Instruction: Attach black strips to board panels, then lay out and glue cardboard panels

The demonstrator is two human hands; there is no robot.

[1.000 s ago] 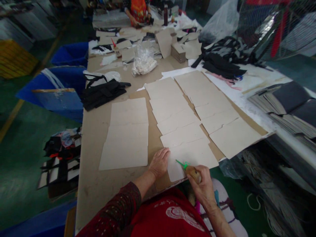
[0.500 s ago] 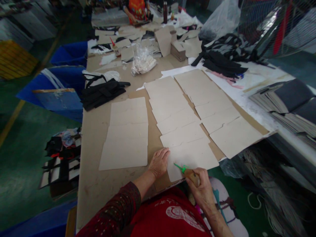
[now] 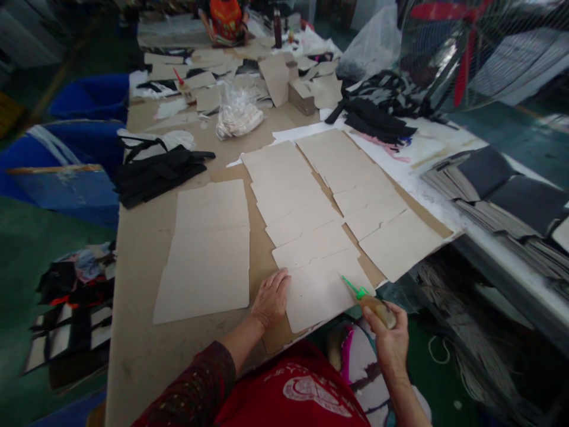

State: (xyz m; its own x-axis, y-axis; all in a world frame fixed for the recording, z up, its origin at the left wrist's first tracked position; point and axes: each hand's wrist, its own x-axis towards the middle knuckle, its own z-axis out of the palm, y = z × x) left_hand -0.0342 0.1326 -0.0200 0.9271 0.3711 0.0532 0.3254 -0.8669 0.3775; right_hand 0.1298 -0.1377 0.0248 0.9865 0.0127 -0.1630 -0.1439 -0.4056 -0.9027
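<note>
My right hand (image 3: 391,335) is closed around a squeeze glue bottle (image 3: 377,311) with a green nozzle. The nozzle points forward and left over the right part of the nearest grey-beige cardboard sheet (image 3: 317,290); I cannot tell if its tip touches the sheet. On that sheet's left edge rest the fingertips of my left hand (image 3: 271,299), laid flat and holding nothing. This sheet ends a column of overlapping cardboard pieces running away from me. To its right lies a second overlapping column (image 3: 395,237), and to its left a third group (image 3: 204,270).
Black fabric pieces (image 3: 162,172) lie at the table's left edge, beside blue bins (image 3: 64,196). Further back are a clear plastic bag (image 3: 240,112) and a cardboard stack (image 3: 302,98). A fan (image 3: 471,53) stands at right. Another person (image 3: 224,21) works at the far end.
My right hand has carried the glue bottle rightward and slightly farther away over the nearest sheet. My left hand keeps its place on the sheet's edge. The whole view has shifted.
</note>
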